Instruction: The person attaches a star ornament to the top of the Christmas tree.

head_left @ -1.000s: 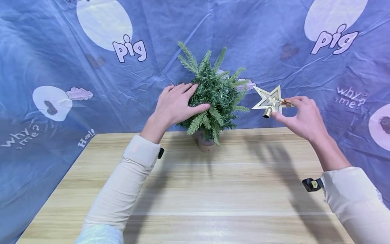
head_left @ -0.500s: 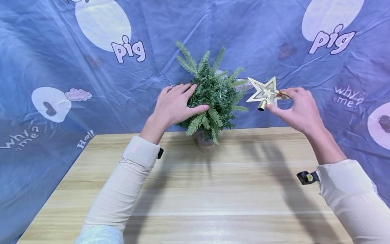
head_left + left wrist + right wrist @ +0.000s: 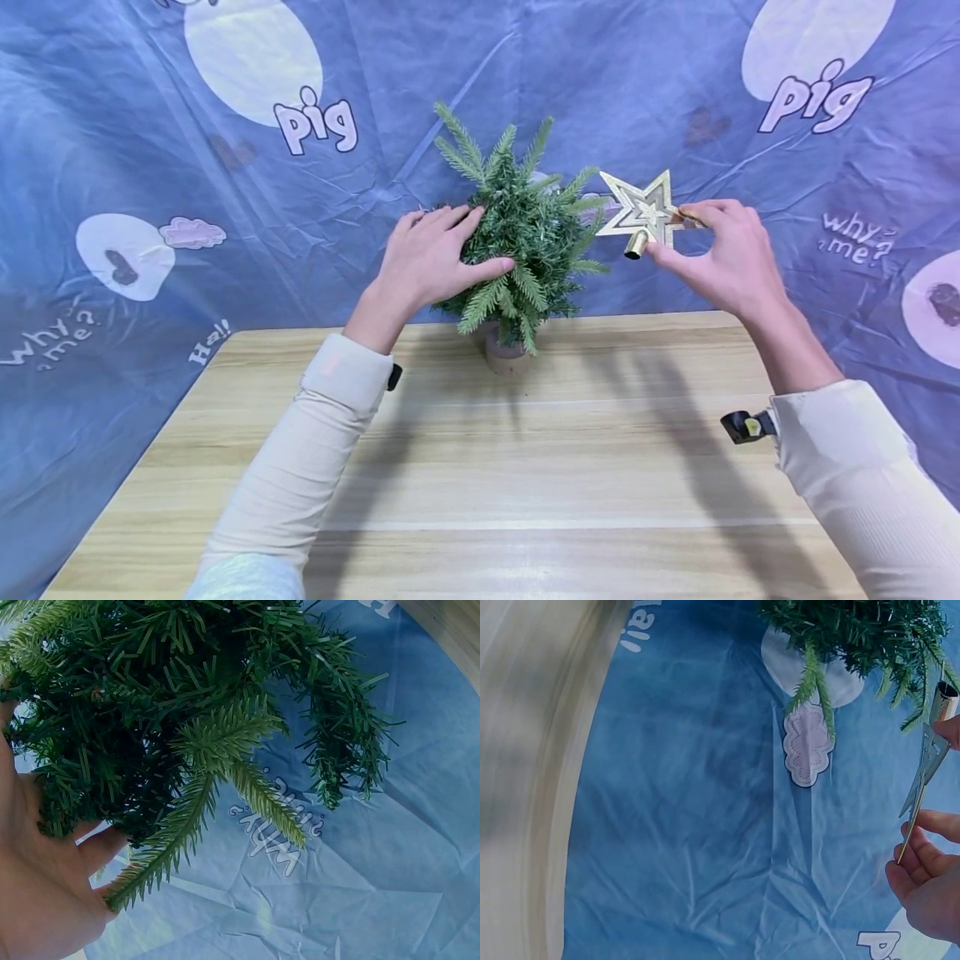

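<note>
A small artificial Christmas tree (image 3: 534, 233) stands upright at the back of the table, its green branches partly covered by my left hand (image 3: 426, 260). That hand holds the tree's left side, thumb across the front and fingers among the needles; in the left wrist view, branches (image 3: 217, 742) hide much of the fingers. To the right of the tree, my right hand (image 3: 731, 254) pinches a gold star tree topper (image 3: 647, 210) by its right side, up off the table. The topper's hollow socket (image 3: 636, 245) points down towards the front; in the right wrist view the star (image 3: 928, 761) shows edge-on.
The wooden table (image 3: 540, 467) has its back edge just behind the tree's round base (image 3: 507, 358). A blue printed cloth (image 3: 390, 50) hangs behind and at both sides. A black wrist camera (image 3: 746, 427) sits at my right cuff.
My right hand has moved up and left with the star topper, bringing it closer to the tree's right branches. The left hand and the tree look the same.
</note>
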A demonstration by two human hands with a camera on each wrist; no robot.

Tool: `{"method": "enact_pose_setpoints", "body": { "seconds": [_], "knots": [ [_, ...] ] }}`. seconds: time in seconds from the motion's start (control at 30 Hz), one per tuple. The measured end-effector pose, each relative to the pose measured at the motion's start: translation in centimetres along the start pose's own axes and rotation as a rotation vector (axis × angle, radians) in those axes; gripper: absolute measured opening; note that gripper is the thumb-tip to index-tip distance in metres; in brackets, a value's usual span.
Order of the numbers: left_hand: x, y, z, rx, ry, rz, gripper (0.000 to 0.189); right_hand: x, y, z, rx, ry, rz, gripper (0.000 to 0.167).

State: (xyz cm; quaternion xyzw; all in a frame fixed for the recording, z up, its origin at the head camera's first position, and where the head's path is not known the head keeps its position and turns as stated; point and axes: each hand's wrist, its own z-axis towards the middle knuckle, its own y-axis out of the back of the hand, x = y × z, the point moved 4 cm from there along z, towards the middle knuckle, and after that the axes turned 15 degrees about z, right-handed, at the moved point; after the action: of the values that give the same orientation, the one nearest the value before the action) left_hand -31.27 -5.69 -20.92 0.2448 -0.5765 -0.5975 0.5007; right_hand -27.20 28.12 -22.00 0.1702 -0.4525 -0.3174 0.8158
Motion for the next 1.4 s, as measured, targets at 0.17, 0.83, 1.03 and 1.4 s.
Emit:
{"method": "enact_pose_setpoints", "body": {
  "seconds": [0.17, 0.83, 1.03, 1.4],
  "knots": [
    [0.1, -0.1, 0.0, 0.009, -0.002, 0.003, 0.103, 0.6, -0.4, 0.5, 0.012, -0.006, 0.015, 0.064],
    [0.1, 0.0, 0.1, 0.005, 0.0, 0.006, 0.103, 2.8, -1.3, 1.7, -0.054, 0.009, 0.036, 0.065],
    [0.1, -0.1, 0.1, 0.003, 0.002, 0.006, 0.103, 3.6, -1.9, 2.2, -0.048, 0.0, 0.035, 0.067],
    [0.1, -0.2, 0.0, 0.007, 0.004, 0.009, 0.102, 4.5, -2.4, 3.4, -0.041, -0.024, -0.001, 0.069]
  ]
}}
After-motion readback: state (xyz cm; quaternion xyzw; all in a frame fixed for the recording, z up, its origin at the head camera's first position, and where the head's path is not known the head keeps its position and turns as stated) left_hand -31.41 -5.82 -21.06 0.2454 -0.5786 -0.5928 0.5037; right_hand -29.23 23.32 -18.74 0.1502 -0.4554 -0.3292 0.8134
